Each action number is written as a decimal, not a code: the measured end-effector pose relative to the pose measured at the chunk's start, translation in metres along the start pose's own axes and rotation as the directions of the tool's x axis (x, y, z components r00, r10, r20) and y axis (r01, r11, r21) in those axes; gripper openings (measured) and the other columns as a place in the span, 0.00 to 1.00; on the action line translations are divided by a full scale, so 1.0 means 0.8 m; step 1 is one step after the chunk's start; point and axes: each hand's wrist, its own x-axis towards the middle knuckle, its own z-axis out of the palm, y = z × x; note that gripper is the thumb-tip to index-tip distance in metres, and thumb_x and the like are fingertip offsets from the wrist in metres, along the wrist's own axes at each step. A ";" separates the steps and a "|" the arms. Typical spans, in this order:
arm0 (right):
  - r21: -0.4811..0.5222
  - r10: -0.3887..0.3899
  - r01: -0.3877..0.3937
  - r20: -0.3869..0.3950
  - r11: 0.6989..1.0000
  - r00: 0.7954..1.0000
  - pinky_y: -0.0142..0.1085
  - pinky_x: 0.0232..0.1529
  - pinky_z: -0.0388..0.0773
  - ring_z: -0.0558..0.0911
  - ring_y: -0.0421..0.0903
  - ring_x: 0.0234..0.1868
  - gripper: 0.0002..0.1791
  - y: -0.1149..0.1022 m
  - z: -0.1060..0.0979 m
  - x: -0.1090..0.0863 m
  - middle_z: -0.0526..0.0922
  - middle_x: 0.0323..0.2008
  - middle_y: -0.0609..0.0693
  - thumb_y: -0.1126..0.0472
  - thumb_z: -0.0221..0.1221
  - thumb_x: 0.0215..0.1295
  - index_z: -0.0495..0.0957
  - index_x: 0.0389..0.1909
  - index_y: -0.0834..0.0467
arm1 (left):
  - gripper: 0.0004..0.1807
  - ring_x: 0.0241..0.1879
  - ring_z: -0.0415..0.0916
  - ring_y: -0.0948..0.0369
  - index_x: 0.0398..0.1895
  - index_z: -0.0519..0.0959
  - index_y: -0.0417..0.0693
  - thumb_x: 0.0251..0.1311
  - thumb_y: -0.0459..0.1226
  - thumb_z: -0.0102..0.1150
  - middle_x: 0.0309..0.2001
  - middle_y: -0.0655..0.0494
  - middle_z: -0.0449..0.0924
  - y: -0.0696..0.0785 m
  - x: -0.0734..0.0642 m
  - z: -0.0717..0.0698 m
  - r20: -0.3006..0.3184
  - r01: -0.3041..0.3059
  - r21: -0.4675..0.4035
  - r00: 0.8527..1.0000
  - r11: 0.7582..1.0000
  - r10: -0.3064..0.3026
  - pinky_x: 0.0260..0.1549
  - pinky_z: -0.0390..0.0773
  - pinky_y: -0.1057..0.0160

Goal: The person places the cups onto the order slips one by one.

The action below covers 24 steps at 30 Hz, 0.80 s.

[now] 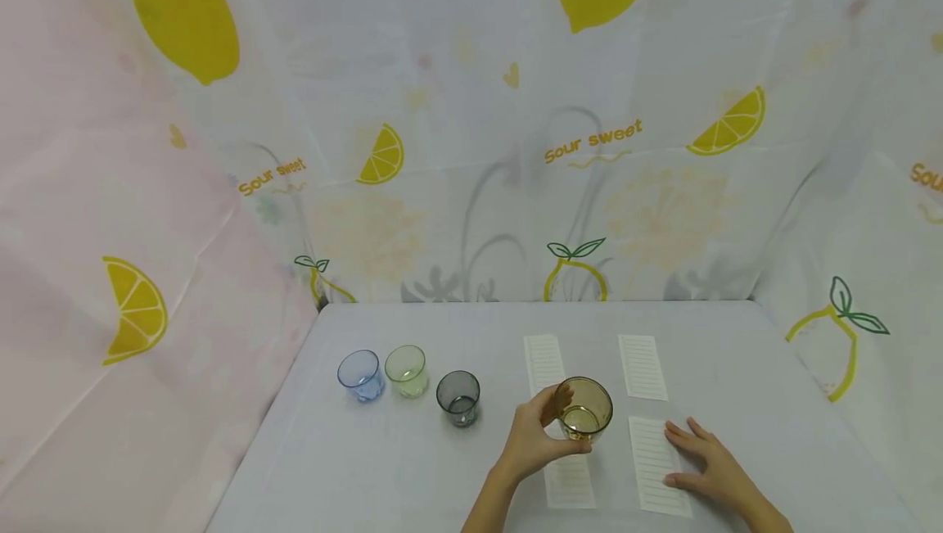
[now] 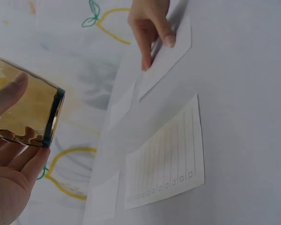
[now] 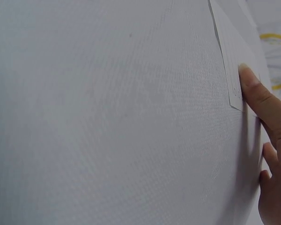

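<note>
My left hand [image 1: 529,441] grips an amber glass tumbler [image 1: 584,402], thumb on one side and fingers round the other. In the left wrist view the tumbler [image 2: 23,105] is held above the table, over sheets of paper. My right hand [image 1: 709,467] lies at the right edge of a lined white paper sheet [image 1: 651,467], fingers spread and loosely bent. The right wrist view shows the right thumb [image 3: 255,89] on the sheet's [image 3: 232,61] edge, near its small printed boxes. Partly behind the left hand and tumbler are two more sheets, one farther back [image 1: 543,353] and one nearer [image 1: 570,484].
Left of the hands stand three tumblers: dark grey [image 1: 458,400], pale green [image 1: 407,373] and blue [image 1: 361,377]. Another lined sheet [image 1: 642,367] lies behind the right hand. A white cloth covers the table [image 1: 368,467]; lemon-print curtains [image 1: 457,107] hang round it.
</note>
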 end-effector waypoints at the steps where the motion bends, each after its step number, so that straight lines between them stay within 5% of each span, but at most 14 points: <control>1: 0.006 -0.001 0.002 -0.002 1.000 1.000 0.74 0.52 0.49 0.40 0.09 0.57 0.37 0.000 0.000 0.000 0.59 0.55 0.23 0.61 0.74 0.34 0.75 0.48 0.73 | 0.41 0.59 0.72 0.53 0.61 0.67 0.39 0.40 0.31 0.75 0.59 0.44 0.73 -0.001 0.001 0.004 0.002 0.001 -0.005 1.000 1.000 -0.001 0.57 0.71 0.65; 13: -0.004 -0.030 0.030 -0.030 1.000 0.999 0.72 0.55 0.48 0.41 0.11 0.59 0.36 0.003 0.003 0.000 0.58 0.54 0.17 0.60 0.74 0.34 0.76 0.48 0.73 | 0.40 0.57 0.73 0.53 0.60 0.68 0.36 0.39 0.29 0.75 0.57 0.41 0.75 -0.022 0.016 0.047 0.007 -0.020 0.000 1.000 1.000 0.020 0.55 0.73 0.66; 19: -0.011 -0.064 0.064 -0.045 0.998 0.997 0.62 0.65 0.40 0.42 0.13 0.61 0.36 0.004 0.003 -0.001 0.58 0.55 0.18 0.61 0.74 0.34 0.76 0.48 0.73 | 0.40 0.56 0.74 0.53 0.59 0.68 0.35 0.39 0.28 0.74 0.56 0.42 0.75 -0.032 0.022 0.066 0.023 -0.053 -0.019 0.998 0.998 0.053 0.55 0.73 0.64; 24: -0.013 -0.128 0.127 -0.065 0.992 0.990 0.33 0.71 0.31 0.43 0.14 0.63 0.37 0.007 0.004 0.001 0.58 0.57 0.17 0.62 0.74 0.33 0.77 0.51 0.67 | 0.39 0.56 0.74 0.54 0.59 0.68 0.35 0.39 0.27 0.74 0.56 0.42 0.76 -0.037 0.026 0.082 0.032 -0.065 -0.014 0.997 0.998 0.066 0.55 0.73 0.64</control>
